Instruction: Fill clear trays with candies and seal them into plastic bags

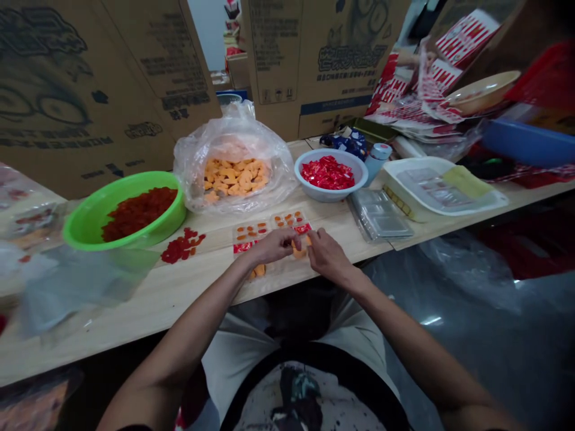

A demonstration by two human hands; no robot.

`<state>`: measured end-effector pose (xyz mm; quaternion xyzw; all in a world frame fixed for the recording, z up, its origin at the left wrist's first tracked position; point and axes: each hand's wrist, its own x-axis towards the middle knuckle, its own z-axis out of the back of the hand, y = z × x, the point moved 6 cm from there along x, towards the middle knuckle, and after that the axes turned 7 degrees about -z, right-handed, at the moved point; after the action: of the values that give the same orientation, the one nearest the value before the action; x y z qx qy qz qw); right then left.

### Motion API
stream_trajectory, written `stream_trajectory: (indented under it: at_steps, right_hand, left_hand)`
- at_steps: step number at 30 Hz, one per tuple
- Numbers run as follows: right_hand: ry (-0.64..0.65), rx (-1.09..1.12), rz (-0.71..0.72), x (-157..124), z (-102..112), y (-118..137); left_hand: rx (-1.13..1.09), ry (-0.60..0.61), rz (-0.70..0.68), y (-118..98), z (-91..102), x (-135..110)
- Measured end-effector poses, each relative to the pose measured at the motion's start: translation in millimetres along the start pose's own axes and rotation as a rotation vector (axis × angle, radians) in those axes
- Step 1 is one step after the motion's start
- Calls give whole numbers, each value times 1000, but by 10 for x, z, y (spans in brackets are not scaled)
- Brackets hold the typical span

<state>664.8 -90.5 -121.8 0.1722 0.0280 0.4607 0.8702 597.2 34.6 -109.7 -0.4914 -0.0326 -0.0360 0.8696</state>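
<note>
My left hand (pixel 275 244) and my right hand (pixel 326 254) meet over a clear compartment tray (pixel 269 229) near the table's front edge. Both have their fingers curled and pinched around small orange snack pieces (pixel 299 251) lying between them. The tray's compartments hold orange pieces and red wrapped candies. More orange pieces (pixel 259 270) lie under my left wrist. A small loose pile of dark red pieces (pixel 182 246) sits on the wood to the left of the tray.
A green bowl (pixel 90 218) of dark red pieces stands left. Behind the tray are a plastic bag of orange snacks (pixel 233 173) and a white bowl of red candies (pixel 330 173). Stacked empty clear trays (pixel 380 214), a white tray (pixel 444 188) and cardboard boxes (pixel 103 78) surround them.
</note>
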Motion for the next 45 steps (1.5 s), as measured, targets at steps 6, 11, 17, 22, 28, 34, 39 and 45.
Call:
stream_trajectory:
  at_steps: [6, 11, 17, 22, 28, 34, 39, 45]
  right_hand:
    - [86, 51, -6, -80, -68, -82]
    - [28, 26, 91, -178, -120, -78]
    - [-46, 62, 132, -247, -203, -55]
    - [-58, 92, 149, -253, -191, -84]
    - [-108, 79, 106, -277, -114, -137]
    - [-32, -103, 182, -398, -258, -9]
    - [-66, -131, 115, -466, -311, 67]
    - [-171, -5, 50, -474, -182, 34]
  left_hand:
    - [383, -147, -78, -26, 22, -3]
    - [648, -274, 222, -73, -175, -171]
    - [734, -177, 167, -38, -409, -121]
    - [606, -157, 24, -27, -329, -252]
    - [884, -6, 14, -113, -628, -498]
    - [923, -13, 127, -92, -738, -443]
    - [906, -78, 133, -81, -733, -353]
    - [821, -153, 114, -198, -666, -535]
